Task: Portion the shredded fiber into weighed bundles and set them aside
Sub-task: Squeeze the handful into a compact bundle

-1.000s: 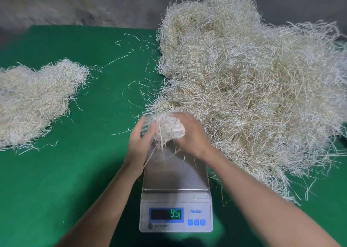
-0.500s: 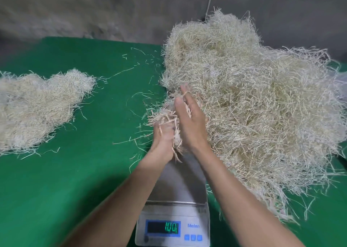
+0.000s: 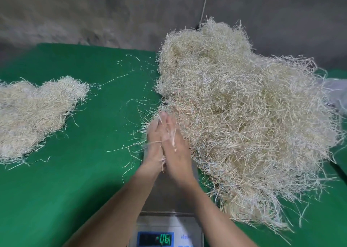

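We saw two hands pressed flat together, palm to palm, fingers straight and pointing away from the body: the left hand (image 3: 154, 139) and the right hand (image 3: 178, 152). A few thin fiber strands (image 3: 173, 140) were caught between them and stuck out at the fingertips and at the heels of the palms. The hands hovered over the far end of the one digital scale (image 3: 169, 196), whose steel platform showed between the forearms. Its lit display (image 3: 155, 239) sat at the lower frame edge, the digits too blurred for us to read.

We counted two heaps of shredded fiber. The large heap (image 3: 244, 126) lay just right of the hands, crowding the scale's right side, its top showing against the grey wall (image 3: 93, 12). The smaller heap (image 3: 33, 115) lay well apart on the left, cut by the frame edge. Between the heaps ran a broad strip of green bench (image 3: 75, 181), strewn only with loose strands (image 3: 129, 104).
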A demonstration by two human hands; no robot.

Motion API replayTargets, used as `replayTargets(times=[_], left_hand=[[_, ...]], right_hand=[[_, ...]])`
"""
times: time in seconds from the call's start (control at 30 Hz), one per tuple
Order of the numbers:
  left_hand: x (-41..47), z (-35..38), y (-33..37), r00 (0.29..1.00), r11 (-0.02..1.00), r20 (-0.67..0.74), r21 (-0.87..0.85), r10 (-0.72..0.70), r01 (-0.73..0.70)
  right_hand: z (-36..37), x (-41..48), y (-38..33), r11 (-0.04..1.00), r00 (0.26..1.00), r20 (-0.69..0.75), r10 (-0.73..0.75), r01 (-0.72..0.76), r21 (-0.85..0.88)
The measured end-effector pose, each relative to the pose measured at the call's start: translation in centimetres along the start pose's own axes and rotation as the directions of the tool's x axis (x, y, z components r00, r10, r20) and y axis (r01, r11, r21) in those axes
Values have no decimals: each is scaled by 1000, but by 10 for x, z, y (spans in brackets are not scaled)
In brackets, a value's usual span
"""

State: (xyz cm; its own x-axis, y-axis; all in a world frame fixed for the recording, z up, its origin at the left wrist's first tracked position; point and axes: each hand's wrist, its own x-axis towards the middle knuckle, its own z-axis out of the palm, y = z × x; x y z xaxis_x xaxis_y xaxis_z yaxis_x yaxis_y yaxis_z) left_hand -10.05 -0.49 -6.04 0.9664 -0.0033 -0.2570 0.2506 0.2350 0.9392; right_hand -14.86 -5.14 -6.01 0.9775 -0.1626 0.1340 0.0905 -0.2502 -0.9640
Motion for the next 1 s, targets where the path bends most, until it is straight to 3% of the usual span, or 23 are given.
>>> replayTargets(times=[0.07,0.13,0.2,0.27,0.3,0.33,0.4,0.47,0.53,0.57,0.63,0.7,0.77,0.87,1.0], left_hand=[[7,4,-9,996,995,14,29,92,-92],[6,8,-8,999,995,19,-93,37,-35],[4,4,-4,985,940,146,-313,-94,136],[1,-7,-12,985,950,131,-277,-109,142],[-1,-10,-16,978,953,157,-249,-137,174],[-4,-8,-20,956,937,229,-255,-182,239],[-9,-7,-21,929,911,312,-290,-201,294],[1,-6,-18,960,924,164,-276,-226,264],[11,-12,-16,986,983,-77,-121,-147,137],[16,-16,-18,991,992,-89,-85,-97,90],[12,-15,-22,998,998,31,-49,-50,51],[1,-10,-22,993,998,112,57,-38,32],[3,-8,-16,1000,983,5,180,20,-21],[7,-9,2,993,993,-95,93,-66,74],[1,-3,-7,998,998,55,55,1,-4]], right_hand=[[3,1,1,999,1000,-14,-14,15,43],[-9,16,-3,962,980,-125,154,-120,246],[-26,33,2,833,902,-188,389,-257,490],[-33,41,5,666,805,-146,575,-358,654],[-31,41,5,674,801,-146,581,-372,638],[-27,41,6,747,825,-185,534,-357,560],[-23,36,11,966,920,-312,239,-191,175],[-23,24,25,965,963,-228,-142,83,-249],[-21,9,34,893,948,-6,-317,297,-337],[-17,4,34,890,934,101,-343,358,-284],[-11,12,28,881,932,191,-307,354,-314],[-16,31,20,858,973,153,-171,224,-462],[-23,37,21,879,987,128,-100,147,-454],[-8,6,23,931,978,127,-166,198,-308],[-7,15,21,900,978,142,-153,197,-388]])
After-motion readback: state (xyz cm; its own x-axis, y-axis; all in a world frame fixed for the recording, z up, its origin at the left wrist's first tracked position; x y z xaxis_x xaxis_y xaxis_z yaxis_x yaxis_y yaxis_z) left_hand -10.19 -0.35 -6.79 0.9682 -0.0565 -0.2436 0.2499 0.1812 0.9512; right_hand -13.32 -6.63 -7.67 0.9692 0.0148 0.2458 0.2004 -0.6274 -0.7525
